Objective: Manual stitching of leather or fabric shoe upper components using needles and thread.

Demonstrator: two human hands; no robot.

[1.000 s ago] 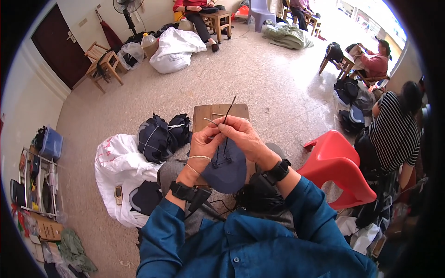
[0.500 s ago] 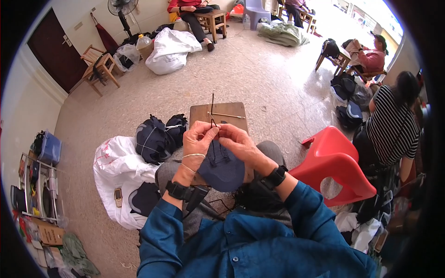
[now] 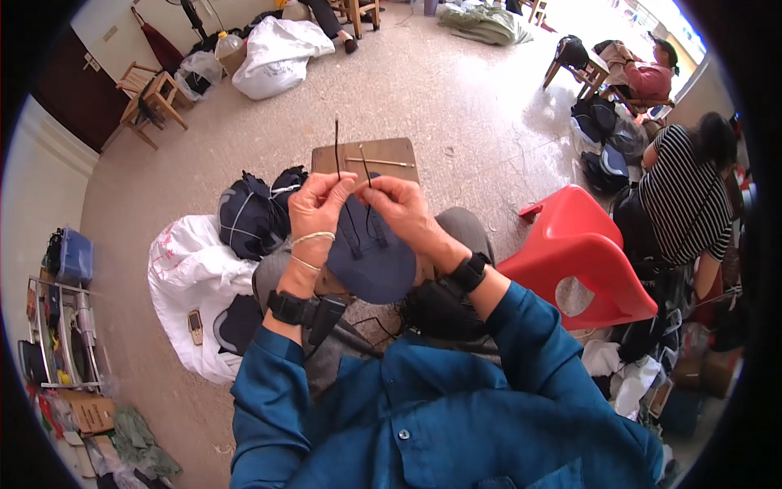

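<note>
fingers [image 3: 345, 187] of both hands are being pinched above the lap: by the left hand [image 3: 316, 208] a dark cord [image 3: 337, 147] is being grasped between thumb and forefinger, its free end being pointed upward, and by the right hand [image 3: 407, 218] another dark cord end [image 3: 364, 163], paler at its tip, is being gripped likewise. on both wrists black straps [image 3: 468, 271] are being worn. just below the hands, between the knees, the navy cap-shaped piece [image 3: 371, 269] is being supported on a wooden top [image 3: 403, 151], and dark cord is being led from it up to the fingers; on the far part of that wood a thin stick [image 3: 383, 162] is being borne. to the left a phone [image 3: 195, 328] is being held up by a white sack [image 3: 191, 269], beside which dark bundles [image 3: 244, 216] are being bound with pale ties. on the right a red plastic stool [image 3: 595, 253] is being placed near a person in a striped top [image 3: 684, 191]. farther off, a wooden seat is being occupied by a person in pink [image 3: 652, 81], and a bulging white bag [image 3: 281, 53] is being left on the floor [image 3: 456, 106].
</note>
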